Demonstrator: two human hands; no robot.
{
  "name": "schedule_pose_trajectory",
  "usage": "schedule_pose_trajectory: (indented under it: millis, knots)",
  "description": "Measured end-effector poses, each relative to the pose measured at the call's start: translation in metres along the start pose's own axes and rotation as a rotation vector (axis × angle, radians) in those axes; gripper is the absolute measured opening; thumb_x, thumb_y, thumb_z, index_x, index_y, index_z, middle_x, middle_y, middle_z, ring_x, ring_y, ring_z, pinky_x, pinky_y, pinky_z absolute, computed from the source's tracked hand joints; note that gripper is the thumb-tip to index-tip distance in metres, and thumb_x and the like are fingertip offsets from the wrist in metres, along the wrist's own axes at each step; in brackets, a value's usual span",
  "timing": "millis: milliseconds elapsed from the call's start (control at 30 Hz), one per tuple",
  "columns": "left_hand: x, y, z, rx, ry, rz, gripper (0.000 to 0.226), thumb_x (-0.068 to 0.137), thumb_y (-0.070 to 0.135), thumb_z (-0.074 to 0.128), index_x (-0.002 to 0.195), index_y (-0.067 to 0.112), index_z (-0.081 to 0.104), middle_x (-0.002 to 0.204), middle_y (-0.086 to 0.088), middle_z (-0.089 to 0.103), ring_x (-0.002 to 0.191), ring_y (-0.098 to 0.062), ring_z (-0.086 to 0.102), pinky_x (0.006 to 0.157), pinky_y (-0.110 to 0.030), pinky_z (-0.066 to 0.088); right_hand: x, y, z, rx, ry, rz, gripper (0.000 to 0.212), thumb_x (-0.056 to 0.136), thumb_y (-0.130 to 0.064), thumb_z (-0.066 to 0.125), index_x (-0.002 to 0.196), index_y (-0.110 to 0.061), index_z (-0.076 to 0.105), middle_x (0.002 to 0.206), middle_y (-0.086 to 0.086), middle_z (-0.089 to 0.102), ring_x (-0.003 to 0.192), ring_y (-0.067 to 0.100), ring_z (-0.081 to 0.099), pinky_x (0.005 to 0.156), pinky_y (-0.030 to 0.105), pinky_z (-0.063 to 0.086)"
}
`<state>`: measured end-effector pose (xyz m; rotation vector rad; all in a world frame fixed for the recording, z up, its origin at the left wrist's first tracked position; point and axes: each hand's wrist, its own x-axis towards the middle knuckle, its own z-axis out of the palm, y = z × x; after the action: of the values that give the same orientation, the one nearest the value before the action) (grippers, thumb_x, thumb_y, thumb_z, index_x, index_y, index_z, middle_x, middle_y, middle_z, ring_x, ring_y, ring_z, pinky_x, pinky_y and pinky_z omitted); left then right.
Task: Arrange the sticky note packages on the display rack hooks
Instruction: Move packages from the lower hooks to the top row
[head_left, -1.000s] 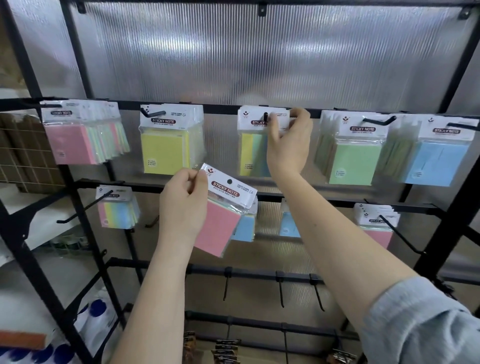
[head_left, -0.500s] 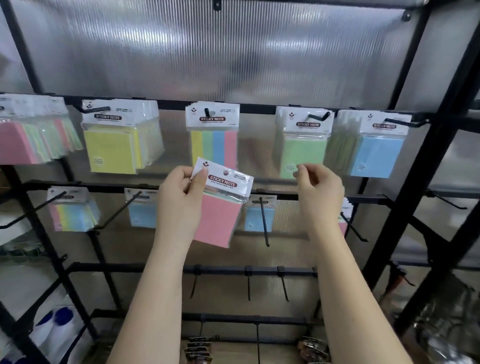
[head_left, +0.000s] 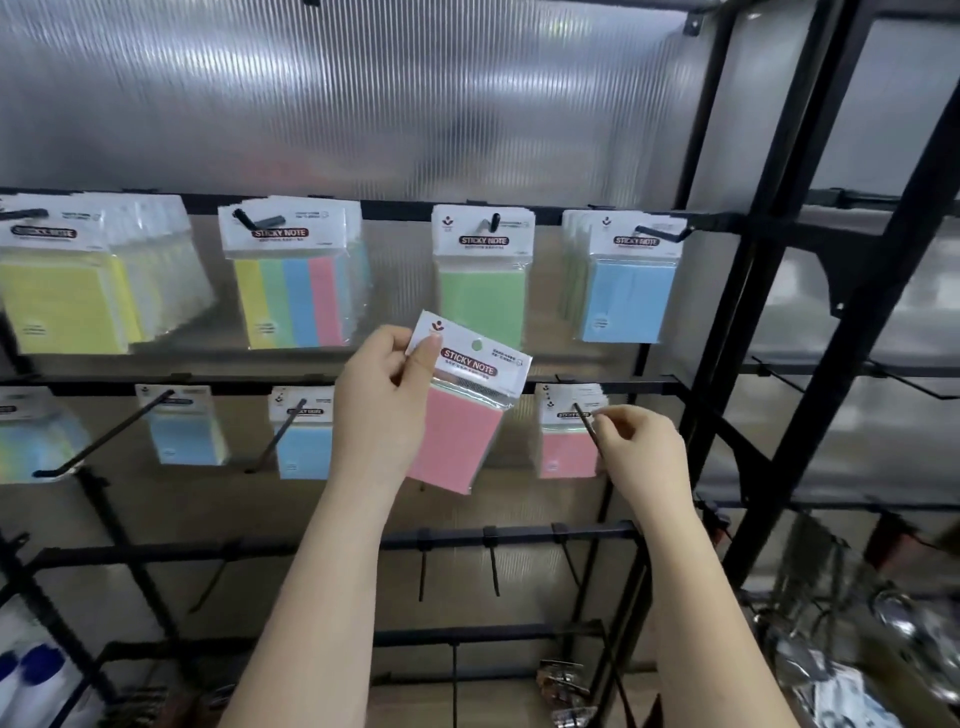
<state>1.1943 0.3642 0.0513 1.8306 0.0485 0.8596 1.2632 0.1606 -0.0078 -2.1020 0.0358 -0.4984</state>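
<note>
My left hand (head_left: 387, 402) grips a pink sticky note package (head_left: 460, 410) by the top left corner of its white header card, thumb on the front, fingers curled behind. The pack hangs tilted, its long axis leaning so the header points up and to the left and the pink pad trails down. The punched hole in the header (head_left: 476, 344) sits just right of my thumb, open and unobstructed. My right hand (head_left: 641, 452) is lower and to the right, its thumb and forefinger (head_left: 605, 414) pinched narrowly at the black hook (head_left: 584, 423) on the middle rail; whether they truly touch the wire or only frame it I cannot tell. That hook already carries pink packages (head_left: 569, 436) hanging at its far end, against the ribbed back panel. So the match looks right: pink to pink. What matters, I judge, is that the hook lies to the right of and slightly below the hole, with its tip pointing toward me, near my right hand. I would need to carry the pack rightward, square the header face-on to the tip, then push it away from me along the wire.
</note>
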Motion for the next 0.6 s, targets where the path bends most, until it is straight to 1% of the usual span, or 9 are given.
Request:
schedule_pose_trajectory:
  millis: [33, 67, 133, 200, 300, 467, 533, 600]
  knots:
    - [-0.001, 0.000, 0.004, 0.000, 0.005, 0.000, 0.019, 0.095, 0.034, 0.050, 0.076, 0.032, 0.051, 0.065, 0.024, 0.065, 0.058, 0.006, 0.060, 0.041, -0.015, 0.040, 0.002, 0.003, -0.003, 0.008, -0.006, 0.012, 0.021, 0.090, -0.017, 0.053, 0.099, -0.016, 0.072, 0.086, -0.005, 0.068, 0.079, 0.012, 0.060, 0.061, 0.018, 0.038]
    - [-0.003, 0.001, 0.008, 0.004, 0.015, -0.002, 0.020, 0.095, 0.034, 0.050, 0.075, 0.032, 0.051, 0.065, 0.023, 0.065, 0.057, 0.005, 0.059, 0.040, -0.017, 0.040, 0.004, 0.007, -0.007, 0.010, -0.014, 0.025, 0.021, 0.090, -0.017, 0.052, 0.099, -0.016, 0.071, 0.084, -0.006, 0.068, 0.078, 0.012, 0.060, 0.061, 0.020, 0.038]
    - [-0.007, 0.000, 0.014, 0.015, 0.042, -0.013, 0.021, 0.095, 0.034, 0.049, 0.075, 0.032, 0.050, 0.066, 0.017, 0.065, 0.055, 0.004, 0.058, 0.039, -0.024, 0.040, 0.010, 0.014, -0.012, -0.007, -0.052, 0.052, 0.021, 0.090, -0.017, 0.051, 0.098, -0.015, 0.071, 0.082, -0.006, 0.067, 0.072, 0.009, 0.058, 0.056, 0.018, 0.037]
    - [-0.011, 0.000, 0.020, 0.038, 0.060, -0.030, 0.022, 0.095, 0.036, 0.049, 0.074, 0.031, 0.050, 0.067, 0.015, 0.065, 0.057, 0.003, 0.058, 0.041, -0.028, 0.040, 0.018, 0.020, -0.015, -0.028, -0.101, 0.074, 0.024, 0.090, -0.016, 0.050, 0.101, -0.012, 0.071, 0.090, -0.001, 0.070, 0.074, 0.010, 0.057, 0.054, 0.017, 0.036]
    - [-0.016, 0.001, 0.029, 0.060, 0.064, -0.062, 0.022, 0.095, 0.038, 0.048, 0.075, 0.030, 0.049, 0.070, 0.014, 0.066, 0.059, 0.001, 0.061, 0.041, -0.027, 0.041, 0.026, 0.027, -0.015, -0.032, -0.167, 0.107, 0.027, 0.089, -0.014, 0.047, 0.102, -0.011, 0.071, 0.098, 0.002, 0.071, 0.081, 0.014, 0.058, 0.059, 0.020, 0.037]
    - [-0.015, 0.009, 0.038, 0.064, 0.104, -0.039, 0.021, 0.095, 0.040, 0.048, 0.076, 0.030, 0.050, 0.073, 0.012, 0.066, 0.057, 0.000, 0.059, 0.042, -0.030, 0.042, 0.032, 0.032, -0.011, -0.009, -0.204, 0.099, 0.025, 0.089, -0.015, 0.048, 0.099, -0.012, 0.071, 0.090, -0.002, 0.069, 0.080, 0.014, 0.060, 0.063, 0.021, 0.040]
    - [-0.013, 0.014, 0.040, 0.060, 0.137, -0.013, 0.020, 0.095, 0.040, 0.048, 0.077, 0.031, 0.050, 0.073, 0.013, 0.066, 0.055, 0.002, 0.057, 0.043, -0.032, 0.042, 0.032, 0.032, -0.009, -0.016, -0.220, 0.073, 0.023, 0.090, -0.015, 0.049, 0.098, -0.012, 0.071, 0.085, -0.004, 0.067, 0.074, 0.010, 0.058, 0.059, 0.019, 0.039]
    - [-0.010, 0.019, 0.039, 0.041, 0.182, 0.006, 0.020, 0.095, 0.038, 0.049, 0.076, 0.032, 0.051, 0.070, 0.013, 0.066, 0.051, 0.002, 0.055, 0.044, -0.033, 0.043, 0.034, 0.030, -0.005, -0.022, -0.254, 0.036, 0.023, 0.091, -0.015, 0.050, 0.099, -0.012, 0.071, 0.088, -0.002, 0.069, 0.071, 0.008, 0.058, 0.056, 0.016, 0.038]
